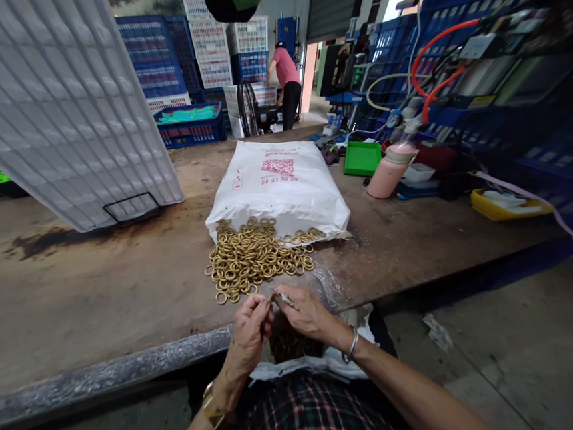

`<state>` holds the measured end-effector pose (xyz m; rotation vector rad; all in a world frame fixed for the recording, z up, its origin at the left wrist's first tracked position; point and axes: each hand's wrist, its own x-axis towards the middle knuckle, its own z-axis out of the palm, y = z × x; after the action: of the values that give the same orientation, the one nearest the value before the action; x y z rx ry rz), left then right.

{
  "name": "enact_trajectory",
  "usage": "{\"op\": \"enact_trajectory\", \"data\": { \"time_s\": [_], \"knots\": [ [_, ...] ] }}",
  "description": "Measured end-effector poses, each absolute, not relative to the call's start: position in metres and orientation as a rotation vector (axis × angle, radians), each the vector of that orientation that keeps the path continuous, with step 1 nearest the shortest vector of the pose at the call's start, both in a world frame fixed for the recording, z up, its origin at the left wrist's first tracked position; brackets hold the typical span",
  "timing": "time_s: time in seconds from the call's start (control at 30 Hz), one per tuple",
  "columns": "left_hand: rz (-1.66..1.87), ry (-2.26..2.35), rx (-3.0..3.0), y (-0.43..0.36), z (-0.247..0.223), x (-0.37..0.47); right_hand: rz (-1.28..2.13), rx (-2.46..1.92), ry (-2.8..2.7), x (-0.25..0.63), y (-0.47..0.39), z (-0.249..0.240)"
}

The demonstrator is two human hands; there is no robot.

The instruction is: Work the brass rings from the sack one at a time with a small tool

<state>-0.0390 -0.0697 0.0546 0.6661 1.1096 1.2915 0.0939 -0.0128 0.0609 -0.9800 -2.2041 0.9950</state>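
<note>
At the table's front edge, my left hand [250, 325] pinches a brass-coloured ring [270, 298], seen only in part between the fingertips. Close against it, my right hand [306, 312] is closed on a small silvery tool [284, 299], whose exact kind I cannot make out. Just beyond both hands lies a heap of brass-coloured rings [254, 254], spilling from the open mouth of a white woven sack [285, 195] with red print. Below the hands, an open white bag [359, 329] on my lap holds a dark brownish mass.
A tall white plastic crate [71, 113] stands on the table at left. To the right are a pink bottle [388, 171], a green tray [362, 158] and a yellow tray [509, 205]. A person [287, 74] bends by stacked crates and a fan [247, 108] behind.
</note>
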Motion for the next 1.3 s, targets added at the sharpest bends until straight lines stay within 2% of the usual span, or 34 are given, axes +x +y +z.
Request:
{"op": "enact_trajectory", "data": {
  "time_s": [0.17,0.53,0.7,1.0,1.3],
  "knots": [
    [1.278,1.149,0.703,-0.069,0.050,-0.042,0.854,-0.996,-2.363,0.093,-0.017,0.055],
    [1.243,1.177,0.760,-0.070,0.047,-0.043,0.776,-1.027,-2.488,0.095,-0.015,0.046],
    [1.203,1.113,0.776,-0.075,0.052,-0.043,0.633,-1.238,-2.596,0.098,-0.007,0.047],
    [1.237,0.992,0.480,-0.079,0.056,-0.037,0.336,-1.637,-2.291,0.097,0.026,0.048],
    [1.245,0.956,0.300,-0.072,0.050,-0.044,0.305,-1.701,-2.322,0.096,0.038,0.041]
  ]
}}
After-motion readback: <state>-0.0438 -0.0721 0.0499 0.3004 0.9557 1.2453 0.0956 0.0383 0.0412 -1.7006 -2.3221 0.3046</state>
